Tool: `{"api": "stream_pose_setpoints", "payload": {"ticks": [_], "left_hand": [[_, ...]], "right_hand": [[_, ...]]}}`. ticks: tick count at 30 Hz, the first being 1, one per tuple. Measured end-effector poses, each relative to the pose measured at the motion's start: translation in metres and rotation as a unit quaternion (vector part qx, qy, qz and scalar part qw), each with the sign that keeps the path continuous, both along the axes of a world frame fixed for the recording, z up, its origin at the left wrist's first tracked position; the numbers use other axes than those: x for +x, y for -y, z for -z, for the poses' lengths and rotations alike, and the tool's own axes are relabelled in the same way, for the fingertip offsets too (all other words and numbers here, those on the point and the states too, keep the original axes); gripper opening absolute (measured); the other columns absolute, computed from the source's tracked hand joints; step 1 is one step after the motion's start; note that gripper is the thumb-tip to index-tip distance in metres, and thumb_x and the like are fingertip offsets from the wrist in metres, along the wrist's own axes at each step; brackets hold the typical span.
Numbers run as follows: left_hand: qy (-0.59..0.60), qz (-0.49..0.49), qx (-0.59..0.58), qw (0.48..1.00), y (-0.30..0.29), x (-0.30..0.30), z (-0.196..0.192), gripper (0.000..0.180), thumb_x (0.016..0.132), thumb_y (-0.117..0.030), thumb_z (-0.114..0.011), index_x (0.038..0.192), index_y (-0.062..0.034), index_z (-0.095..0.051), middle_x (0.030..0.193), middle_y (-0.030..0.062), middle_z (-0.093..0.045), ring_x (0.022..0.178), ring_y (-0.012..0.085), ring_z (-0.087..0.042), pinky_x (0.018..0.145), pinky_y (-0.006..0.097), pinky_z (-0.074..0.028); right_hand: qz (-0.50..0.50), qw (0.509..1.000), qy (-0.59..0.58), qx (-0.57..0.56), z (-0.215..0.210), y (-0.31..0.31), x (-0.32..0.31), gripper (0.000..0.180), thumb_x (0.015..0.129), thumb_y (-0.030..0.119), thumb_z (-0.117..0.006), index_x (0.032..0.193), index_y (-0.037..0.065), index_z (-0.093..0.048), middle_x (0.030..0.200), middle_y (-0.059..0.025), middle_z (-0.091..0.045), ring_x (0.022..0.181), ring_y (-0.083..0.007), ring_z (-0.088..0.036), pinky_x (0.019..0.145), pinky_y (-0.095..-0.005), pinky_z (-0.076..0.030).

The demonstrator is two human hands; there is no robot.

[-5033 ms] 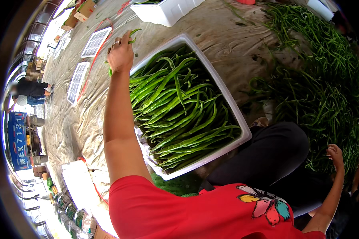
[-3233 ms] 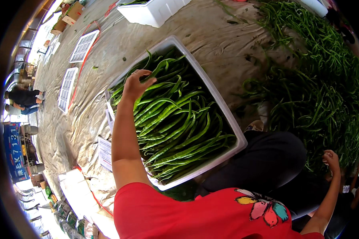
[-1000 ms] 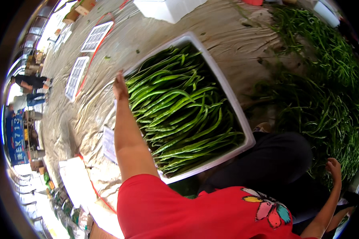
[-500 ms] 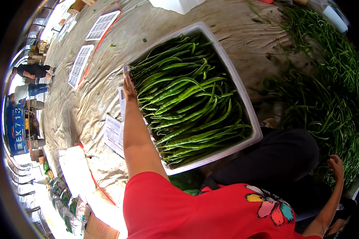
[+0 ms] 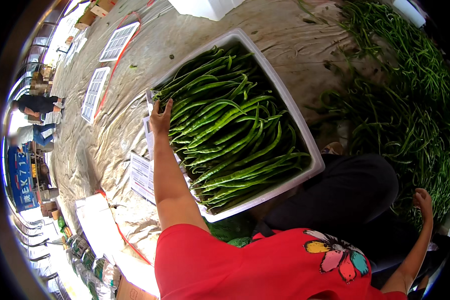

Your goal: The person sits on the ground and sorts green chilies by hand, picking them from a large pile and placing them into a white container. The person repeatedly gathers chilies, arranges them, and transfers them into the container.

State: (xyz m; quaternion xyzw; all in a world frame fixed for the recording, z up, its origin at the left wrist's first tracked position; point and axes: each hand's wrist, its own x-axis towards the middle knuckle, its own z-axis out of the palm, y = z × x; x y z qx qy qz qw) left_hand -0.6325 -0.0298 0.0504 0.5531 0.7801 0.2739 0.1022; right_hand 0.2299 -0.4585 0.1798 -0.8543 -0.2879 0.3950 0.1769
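Since half a second ago, the left hand [image 5: 161, 119] has turned from lying edge-on along the box's left side to reaching over that edge, thumb and fingers now spread at the tips of the long green chili peppers [image 5: 230, 130]. I see its grip as loosely parted, though I cannot tell whether the fingertips touch a pepper. Five seconds ago that hand was out past the box's upper left side, holding a few peppers, and several curled ones lay crosswise on top; the upper layer now runs mostly one way, side by side. These peppers lie inside the white foam box [image 5: 317, 161], which stands tilted in my view between the left arm and the dark-trousered knee [image 5: 365, 182]. Off on the other side, the right hand [image 5: 423, 202] has stayed beside the loose pepper heap [image 5: 405, 130], fingers bent; it is too small for me to tell what its grip holds, if anything. Printed sheets [image 5: 143, 175] lie just left of the left forearm. At the far left, a pale-topped person in jeans [image 5: 32, 134], outside my view five seconds ago, shows near a person in black [image 5: 37, 105].
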Motion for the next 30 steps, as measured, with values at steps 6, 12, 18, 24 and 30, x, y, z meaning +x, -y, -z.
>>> {"api": "stream_pose_setpoints", "payload": {"ticks": [6, 12, 18, 24, 30], "left_hand": [[0.151, 0.027, 0.056, 0.987, 0.0, 0.013, 0.003, 0.059, 0.075, -0.038, -0.074, 0.122, -0.0061, -0.058, 0.11, 0.0107, -0.066, 0.103, 0.0219, -0.062, 0.089, 0.033, -0.046], [0.103, 0.135, -0.008, 0.985, -0.027, -0.012, 0.012, 0.058, 0.077, -0.015, -0.07, 0.131, -0.0134, -0.05, 0.116, 0.0089, -0.063, 0.106, 0.0183, -0.06, 0.093, 0.033, -0.045], [0.24, 0.266, -0.037, 0.933, -0.035, -0.022, 0.009, 0.045, 0.078, 0.002, -0.062, 0.122, -0.0078, -0.058, 0.116, 0.0045, -0.062, 0.106, 0.0159, -0.058, 0.095, 0.029, -0.044], [0.343, 0.115, 0.05, 0.931, -0.033, -0.018, 0.021, 0.034, 0.08, -0.008, -0.072, 0.113, -0.0047, -0.064, 0.109, 0.005, -0.065, 0.099, 0.0115, -0.06, 0.089, 0.025, -0.046], [0.239, 0.151, 0.044, 0.958, -0.033, -0.008, 0.022, 0.033, 0.08, -0.01, -0.072, 0.112, -0.0066, -0.065, 0.106, 0.0042, -0.067, 0.096, 0.0107, -0.06, 0.088, 0.025, -0.046]], "right_hand": [[-0.007, 1.0, 0.014, -0.006, -0.006, -0.007, -0.006, 0.037, 0.09, 0.027, -0.057, 0.115, 0.001, -0.054, 0.087, -0.0048, -0.061, 0.07, -0.0103, -0.056, 0.06, -0.025, -0.044], [-0.001, 1.0, 0.007, -0.011, -0.006, -0.005, -0.003, 0.037, 0.089, 0.029, -0.058, 0.116, 0.004, -0.055, 0.09, -0.0049, -0.063, 0.074, -0.0111, -0.058, 0.064, -0.0249, -0.047], [0.02, 1.0, 0.005, -0.007, -0.004, 0.0, -0.001, 0.035, 0.089, 0.029, -0.058, 0.116, 0.006, -0.056, 0.09, -0.0038, -0.063, 0.074, -0.0102, -0.058, 0.063, -0.0255, -0.046], [0.03, 0.999, 0.01, -0.013, -0.008, 0.0, -0.006, 0.036, 0.09, 0.028, -0.058, 0.117, 0.005, -0.055, 0.089, -0.0043, -0.062, 0.072, -0.01, -0.057, 0.062, -0.0259, -0.045], [0.035, 0.999, 0.014, -0.013, -0.008, 0.0, -0.008, 0.037, 0.089, 0.028, -0.059, 0.117, 0.004, -0.055, 0.09, -0.0049, -0.063, 0.071, -0.0104, -0.057, 0.062, -0.026, -0.045]]}}
